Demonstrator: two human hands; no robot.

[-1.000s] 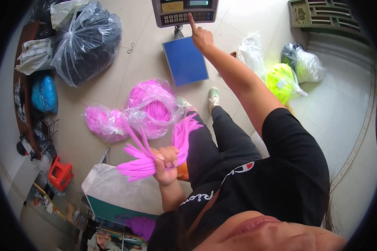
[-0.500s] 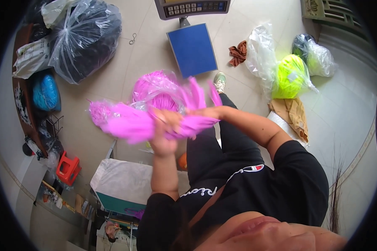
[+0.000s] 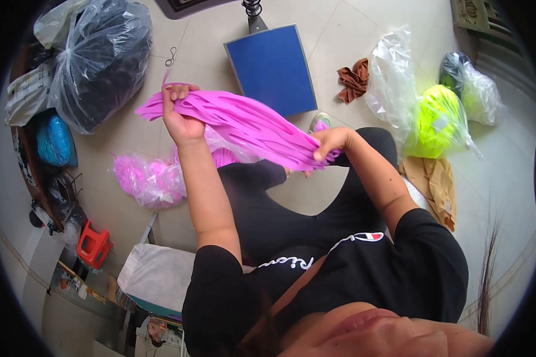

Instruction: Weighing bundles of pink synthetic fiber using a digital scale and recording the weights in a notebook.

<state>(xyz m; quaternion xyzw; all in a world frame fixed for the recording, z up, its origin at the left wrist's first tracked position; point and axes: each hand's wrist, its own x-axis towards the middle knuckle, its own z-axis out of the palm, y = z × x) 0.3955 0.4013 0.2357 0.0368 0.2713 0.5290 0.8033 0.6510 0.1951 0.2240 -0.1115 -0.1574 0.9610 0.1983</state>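
Note:
A long hank of flat pink cord (image 3: 250,122) is stretched between my hands, above the floor and in front of the blue platform of a scale (image 3: 272,68). My left hand (image 3: 183,116) is closed round the hank near its left end, with a short tail of strands beyond the fist. At the other end my right hand (image 3: 332,143) grips the strands between thumb and fingers; some of its fingers are hidden under them. Below the hank lie clear plastic bags of pink cord (image 3: 152,178), partly covered by my left forearm.
A large clear bag of dark material (image 3: 107,65) stands at the far left, above a blue bundle (image 3: 55,140). To the right are a neon-yellow bundle (image 3: 433,122), a brown cloth (image 3: 354,80) and tan wrapping (image 3: 432,184). A red stool (image 3: 94,245) stands at lower left.
My hands have moved apart, the left one up and leftward, the right one rightward. The bunched pink hank is now drawn out lengthwise. My knees have spread and bent.

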